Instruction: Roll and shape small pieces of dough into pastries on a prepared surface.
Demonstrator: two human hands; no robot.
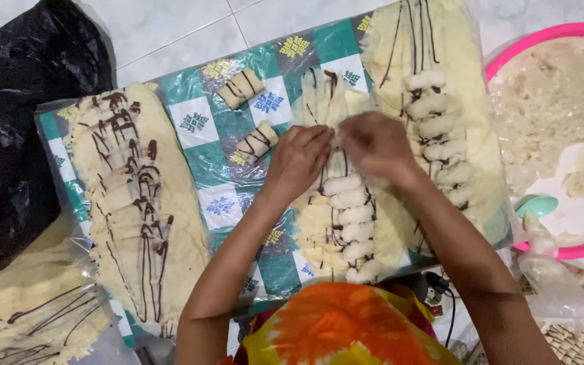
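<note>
Both hands meet over the middle of the checked mat [204, 128] on the floor: the left hand [299, 159] and right hand [373, 145] have their fingers pinched narrow on the far end of a thin wrapper strip [319, 223] carrying a row of white filling pieces [353, 216]. The sheet looks fragile; a hard tug could tear it, or roll pieces off towards the mat's near edge. The pink basin [542, 40] sits beyond the mat's right edge.

A single head-worn camera looks steeply down, close over the checkered mat [211, 135] on the floor.
</note>
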